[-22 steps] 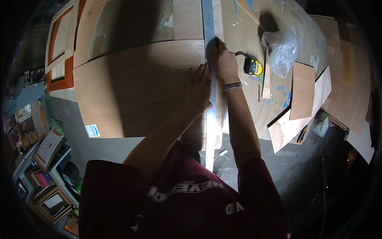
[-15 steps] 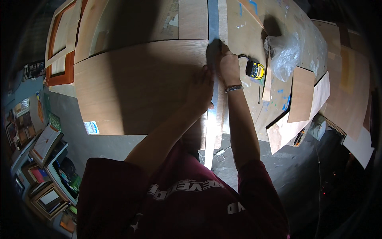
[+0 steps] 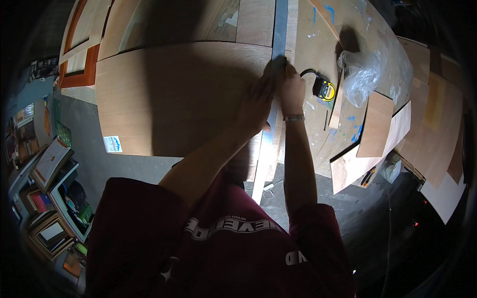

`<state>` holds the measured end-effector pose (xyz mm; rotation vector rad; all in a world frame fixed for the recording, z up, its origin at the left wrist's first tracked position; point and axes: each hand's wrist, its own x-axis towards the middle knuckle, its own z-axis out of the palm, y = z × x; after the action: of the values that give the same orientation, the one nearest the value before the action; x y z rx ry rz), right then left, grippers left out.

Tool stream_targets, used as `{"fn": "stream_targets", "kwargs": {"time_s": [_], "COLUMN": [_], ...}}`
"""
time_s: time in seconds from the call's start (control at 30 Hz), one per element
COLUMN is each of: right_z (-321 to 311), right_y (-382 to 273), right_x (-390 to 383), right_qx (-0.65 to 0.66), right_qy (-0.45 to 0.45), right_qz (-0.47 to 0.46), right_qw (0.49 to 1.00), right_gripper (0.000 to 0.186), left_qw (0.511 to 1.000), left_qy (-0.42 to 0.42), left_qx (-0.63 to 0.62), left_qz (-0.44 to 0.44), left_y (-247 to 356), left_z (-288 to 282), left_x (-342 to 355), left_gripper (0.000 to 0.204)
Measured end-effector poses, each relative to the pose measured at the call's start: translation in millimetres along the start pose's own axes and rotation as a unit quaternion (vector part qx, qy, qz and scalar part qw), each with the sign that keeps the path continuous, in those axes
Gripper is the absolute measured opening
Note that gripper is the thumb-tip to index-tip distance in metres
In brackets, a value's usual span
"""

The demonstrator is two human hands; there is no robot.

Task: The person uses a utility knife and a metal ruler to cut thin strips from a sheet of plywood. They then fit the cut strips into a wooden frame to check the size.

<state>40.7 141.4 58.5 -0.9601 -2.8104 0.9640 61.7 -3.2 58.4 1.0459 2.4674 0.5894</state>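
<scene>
A long metal straightedge runs front to back along the right edge of a large plywood sheet. My left hand lies on the sheet against the straightedge, fingers stretched out and pointing away from me. Just to its right, my right hand is closed around a small dark thin tool at the straightedge's edge; what the tool is, I cannot make out. A yellow-and-black tape measure rests to the right of that hand, near a thin wooden strip.
Crumpled clear plastic and loose plywood offcuts lie on the paint-marked worktop to the right. Wooden frames sit at the back left, stacked frames and boards at lower left. A white cable lies on the floor below.
The view has shifted, so the bench sits further right. My right hand has slid slightly toward me along the straightedge; my left hand remains pressed beside it.
</scene>
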Motion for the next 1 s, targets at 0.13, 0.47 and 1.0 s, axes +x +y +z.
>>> {"fn": "stream_targets", "kwargs": {"time_s": [0.13,0.47,1.0], "right_z": [0.1,-23.9,-45.7], "right_y": [13.5,29.5,94.6], "right_x": [-49.5,-181.4,-336.1], "right_qx": [-0.006,0.069,-0.077], "right_qy": [0.003,-0.067,-0.11], "right_qz": [0.025,0.103,0.051], "right_qw": [1.0,0.99,0.99], "right_gripper": [0.037,0.041,0.039], "left_qw": [0.999,0.973,0.984], "left_qy": [0.022,0.127,-0.011], "left_qx": [-0.02,0.187,0.179], "left_qz": [0.024,0.048,0.002], "left_y": [-2.3,-9.4,6.7], "left_z": [5.7,36.9,16.9], "left_x": [-0.8,2.4,-2.3], "left_gripper": [0.12,0.105,0.133]}}
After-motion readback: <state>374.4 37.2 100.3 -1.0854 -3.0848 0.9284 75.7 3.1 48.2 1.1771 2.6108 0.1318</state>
